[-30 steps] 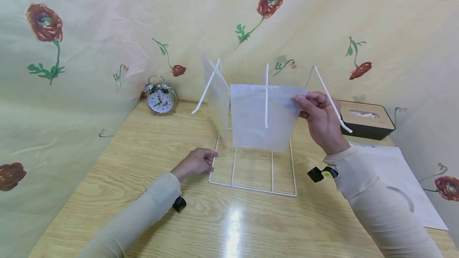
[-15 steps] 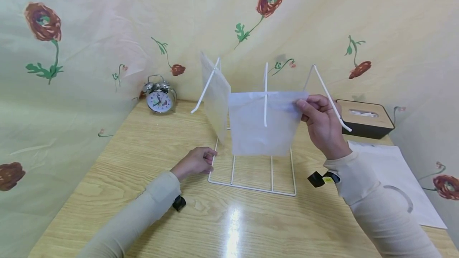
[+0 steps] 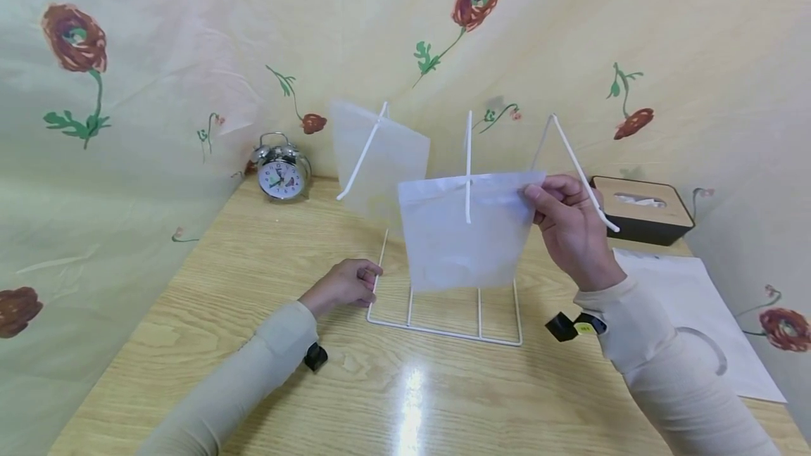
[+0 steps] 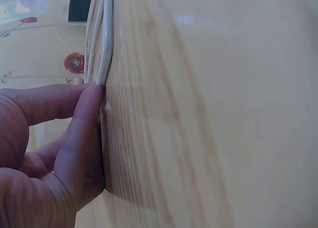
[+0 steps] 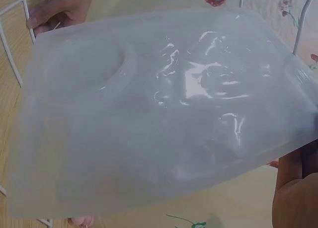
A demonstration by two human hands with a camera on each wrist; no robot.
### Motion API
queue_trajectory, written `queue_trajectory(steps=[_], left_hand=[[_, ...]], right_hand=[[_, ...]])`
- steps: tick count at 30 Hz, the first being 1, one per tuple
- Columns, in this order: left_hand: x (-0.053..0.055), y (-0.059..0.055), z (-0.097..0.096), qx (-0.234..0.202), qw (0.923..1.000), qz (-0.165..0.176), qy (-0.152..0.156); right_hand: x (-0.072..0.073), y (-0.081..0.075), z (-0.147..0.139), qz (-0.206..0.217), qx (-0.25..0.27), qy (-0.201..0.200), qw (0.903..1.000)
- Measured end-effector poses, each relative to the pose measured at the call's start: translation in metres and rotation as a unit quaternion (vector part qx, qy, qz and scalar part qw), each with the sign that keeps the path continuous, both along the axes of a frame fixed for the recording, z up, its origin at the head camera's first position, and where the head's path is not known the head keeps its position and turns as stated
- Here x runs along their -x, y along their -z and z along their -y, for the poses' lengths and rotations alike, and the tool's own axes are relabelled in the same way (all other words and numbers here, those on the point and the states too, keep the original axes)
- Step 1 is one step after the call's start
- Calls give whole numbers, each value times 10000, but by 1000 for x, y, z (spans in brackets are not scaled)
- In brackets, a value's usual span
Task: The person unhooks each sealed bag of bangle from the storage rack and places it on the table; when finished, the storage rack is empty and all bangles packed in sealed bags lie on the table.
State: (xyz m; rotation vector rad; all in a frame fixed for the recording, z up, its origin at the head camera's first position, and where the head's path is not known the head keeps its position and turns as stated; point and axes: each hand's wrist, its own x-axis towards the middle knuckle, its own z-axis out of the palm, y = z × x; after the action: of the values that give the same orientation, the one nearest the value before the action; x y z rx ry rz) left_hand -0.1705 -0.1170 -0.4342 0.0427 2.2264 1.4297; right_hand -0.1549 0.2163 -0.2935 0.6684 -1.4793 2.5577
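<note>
A white wire rack (image 3: 443,333) stands on the table with upright prongs rising above its base. My left hand (image 3: 347,282) pinches the left side wire of that base; in the left wrist view thumb and finger meet at the wire (image 4: 105,49). My right hand (image 3: 573,227) pinches the upper right corner of a translucent plastic bag (image 3: 437,245). That bag lies behind the front arm of the middle prong (image 3: 468,206); whether it is threaded on it I cannot tell. A second translucent bag (image 3: 405,153) hangs at the left prong. The right prong (image 3: 573,157) passes in front of my right hand.
An alarm clock (image 3: 281,176) stands at the back left of the wooden table (image 3: 285,385). A black tissue box with a wooden top (image 3: 671,206) is at the back right. A flat white bag (image 3: 690,294) lies on the right, partly under my right forearm.
My right hand has moved slightly down, lowering the pinched bag, whose top edge now tilts. The bag at the left prong has turned to show its broad face. My left hand stays put.
</note>
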Motion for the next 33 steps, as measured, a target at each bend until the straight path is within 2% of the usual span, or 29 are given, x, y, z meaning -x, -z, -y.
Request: queue_trajectory(steps=[10,17,25,33], left_hand=[[1,2,1,-44,9999,-19,111],[0,0,1,-111,9999,45,113],[-1,1,1,-158,9998,81,97],[0,1,1,-127,9999,80,37]], right_hand=[[-7,2,0,-123,265,-300,9991],[-17,2,1,3,55,-12,10000],[-36,5,9,-139,343,297,9989],[-48,8,12,-380,455,270,9979]])
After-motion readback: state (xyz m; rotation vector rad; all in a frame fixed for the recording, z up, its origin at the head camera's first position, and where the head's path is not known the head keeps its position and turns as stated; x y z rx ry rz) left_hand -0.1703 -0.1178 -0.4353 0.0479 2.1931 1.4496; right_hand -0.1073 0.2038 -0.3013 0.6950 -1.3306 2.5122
